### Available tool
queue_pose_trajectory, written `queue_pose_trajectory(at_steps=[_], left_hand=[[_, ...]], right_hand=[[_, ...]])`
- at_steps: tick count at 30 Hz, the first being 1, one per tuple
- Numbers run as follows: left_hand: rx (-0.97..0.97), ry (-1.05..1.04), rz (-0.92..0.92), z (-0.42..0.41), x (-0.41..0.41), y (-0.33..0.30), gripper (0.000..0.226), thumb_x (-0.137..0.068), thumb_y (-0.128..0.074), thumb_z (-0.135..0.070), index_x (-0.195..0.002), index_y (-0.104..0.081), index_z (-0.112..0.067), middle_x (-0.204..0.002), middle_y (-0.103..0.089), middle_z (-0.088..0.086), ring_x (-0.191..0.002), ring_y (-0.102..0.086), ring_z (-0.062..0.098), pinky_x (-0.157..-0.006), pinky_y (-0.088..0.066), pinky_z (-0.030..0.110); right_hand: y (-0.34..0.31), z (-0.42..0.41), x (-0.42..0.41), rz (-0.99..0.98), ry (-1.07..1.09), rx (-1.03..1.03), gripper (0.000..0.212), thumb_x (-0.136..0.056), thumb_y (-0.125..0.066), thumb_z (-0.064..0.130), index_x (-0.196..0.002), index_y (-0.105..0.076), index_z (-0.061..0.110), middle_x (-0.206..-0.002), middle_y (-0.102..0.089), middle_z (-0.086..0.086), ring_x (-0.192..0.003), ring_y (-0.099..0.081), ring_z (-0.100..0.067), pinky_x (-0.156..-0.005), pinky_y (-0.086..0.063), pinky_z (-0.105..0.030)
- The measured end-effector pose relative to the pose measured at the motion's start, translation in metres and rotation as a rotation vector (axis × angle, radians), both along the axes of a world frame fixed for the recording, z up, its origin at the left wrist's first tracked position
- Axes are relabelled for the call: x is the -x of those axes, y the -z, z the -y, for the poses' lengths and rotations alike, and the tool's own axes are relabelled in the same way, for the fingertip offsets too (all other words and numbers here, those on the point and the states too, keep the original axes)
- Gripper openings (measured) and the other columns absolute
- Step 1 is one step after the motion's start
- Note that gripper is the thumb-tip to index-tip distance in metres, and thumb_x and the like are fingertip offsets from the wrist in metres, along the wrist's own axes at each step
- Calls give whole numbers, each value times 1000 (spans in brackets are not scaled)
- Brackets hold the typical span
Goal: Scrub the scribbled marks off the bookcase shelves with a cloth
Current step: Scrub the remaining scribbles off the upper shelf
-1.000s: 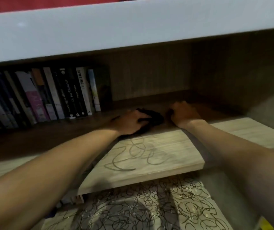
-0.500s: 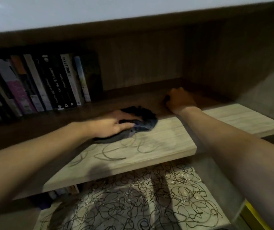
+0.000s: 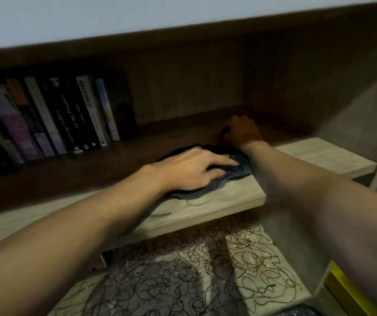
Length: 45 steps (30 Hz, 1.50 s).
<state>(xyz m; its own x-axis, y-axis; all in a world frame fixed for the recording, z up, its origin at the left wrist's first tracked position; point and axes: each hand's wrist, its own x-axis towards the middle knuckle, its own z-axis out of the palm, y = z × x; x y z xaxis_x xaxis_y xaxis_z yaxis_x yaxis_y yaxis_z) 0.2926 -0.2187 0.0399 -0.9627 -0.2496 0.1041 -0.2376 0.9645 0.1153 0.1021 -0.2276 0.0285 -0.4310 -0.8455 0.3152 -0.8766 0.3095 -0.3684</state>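
Where the head view looks down into the bookcase, two shelves show: the upper shelf [image 3: 228, 201], pale wood at its front edge and dark in shadow toward the back, and a lower shelf [image 3: 281, 265] beneath it. One cloth [image 3: 240, 167], dark, lies on the upper shelf near the middle. Two hands are in view. One row of books [image 3: 68, 115] stands upright at the left back of the upper shelf; about a dozen spines can be told apart, the leftmost ones cut off by the frame edge.

Scribbled marks [image 3: 194, 274] cover the lower shelf densely, black loops over most of its visible face. On the upper shelf only a few faint lines [image 3: 196, 202] show just in front of the cloth; the rest, if any, is under the cloth or the forearm.

The left hand [image 3: 194, 169] lies flat on top of the cloth, fingers straight and together, pressing it; the cloth sticks out past the fingertips and under the wrist. The right hand [image 3: 242, 133] sits just behind the cloth, deep in shadow, fingers curled under in a fist resting on the shelf; whether it holds anything cannot be made out. Book titles are mostly blurred.
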Motion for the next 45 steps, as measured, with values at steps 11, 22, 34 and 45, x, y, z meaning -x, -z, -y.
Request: queue_pose_trajectory(at_steps=[11, 22, 34, 45], left_hand=[[-36, 8, -46, -25, -16, -6, 37, -96, -54, -18, -132, -58, -24, -141, -49, -10, -113, -43, -17, -78, -25, -9], [-25, -72, -73, -11, -16, 2, 37, -96, -52, -28, -133, -55, -31, -138, -52, -12, -119, -56, 6, -94, -37, 9], [-34, -201, -97, 7, -13, -27, 33, -99, -50, -18, -129, -59, -27, -118, -65, -9, -100, -60, 0, -74, -37, 4], [-103, -142, -87, -6, 24, 6, 37, -99, -50, -25, -136, -53, -27, -143, -48, -9, -134, -39, 6, -112, -28, 19]], right_hand=[[3, -6, 2, -18, -25, -15, 34, -89, -52, 22, -119, -63, 8, -125, -56, -24, -116, -51, -41, -95, -41, -39], [2, -1, 8, 133, -22, 16, 35, -85, -51, 19, -114, -68, 10, -123, -61, -19, -116, -54, -38, -99, -45, -39], [9, 16, 23, 224, -96, 68, 33, -89, -50, 16, -117, -67, 13, -126, -61, -13, -123, -49, -33, -105, -40, -42], [7, 14, 20, 191, -76, 16, 34, -86, -53, 18, -116, -66, 11, -126, -58, -17, -119, -51, -37, -102, -43, -41]])
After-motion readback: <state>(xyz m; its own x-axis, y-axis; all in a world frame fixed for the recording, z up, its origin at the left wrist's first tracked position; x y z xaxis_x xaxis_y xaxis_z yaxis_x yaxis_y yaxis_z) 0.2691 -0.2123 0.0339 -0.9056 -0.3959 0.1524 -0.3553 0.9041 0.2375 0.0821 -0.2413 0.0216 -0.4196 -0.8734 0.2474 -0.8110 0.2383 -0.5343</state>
